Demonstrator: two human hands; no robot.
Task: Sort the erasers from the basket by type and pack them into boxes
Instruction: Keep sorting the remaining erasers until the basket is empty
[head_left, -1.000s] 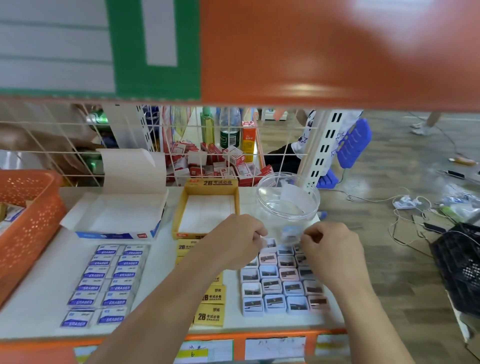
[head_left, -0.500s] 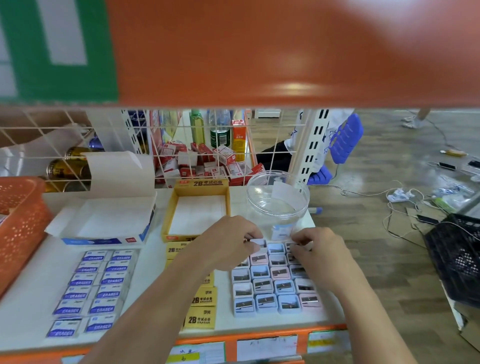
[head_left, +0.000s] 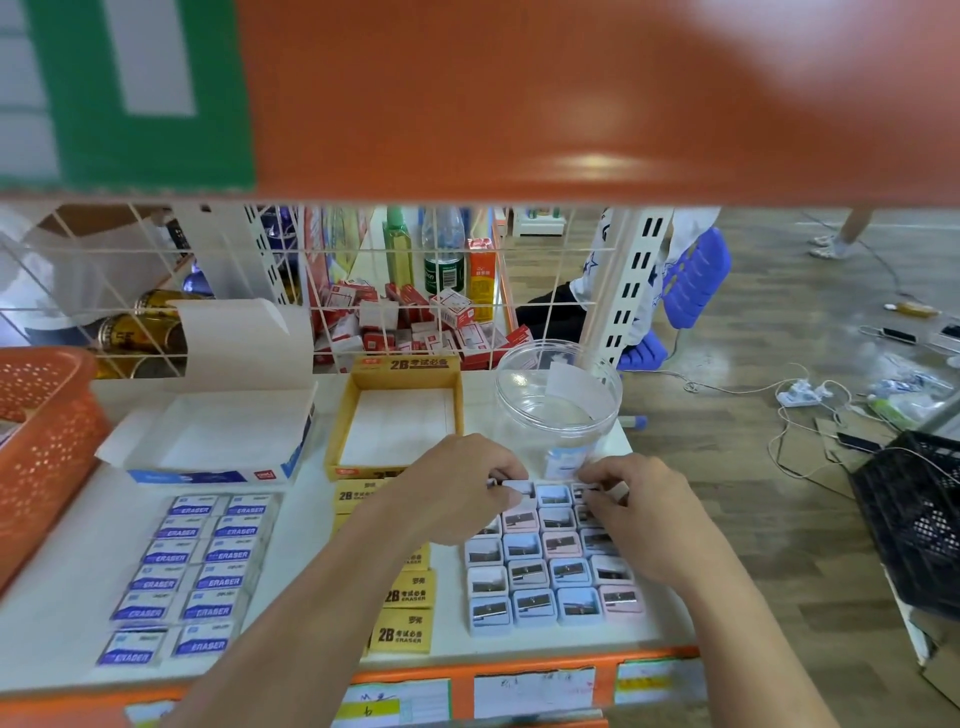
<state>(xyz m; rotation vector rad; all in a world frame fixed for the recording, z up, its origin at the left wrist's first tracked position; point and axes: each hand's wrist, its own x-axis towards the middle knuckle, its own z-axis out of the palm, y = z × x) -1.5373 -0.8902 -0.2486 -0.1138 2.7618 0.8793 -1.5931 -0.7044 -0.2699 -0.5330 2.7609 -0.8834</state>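
Left hand (head_left: 457, 488): pinching small white square piece (head_left: 517, 488).
Right hand (head_left: 641, 512): curled (I can't tell what's held).
Risk: knuckles scatter pastel plastic rows (head_left: 530, 571).

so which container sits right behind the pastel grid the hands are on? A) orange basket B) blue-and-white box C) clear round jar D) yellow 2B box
C: the clear round jar stands directly behind the far row of pastel pieces, where the left hand and right hand each pinch one.

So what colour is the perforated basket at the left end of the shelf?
Orange. The basket shows best in the head view, at the left edge.
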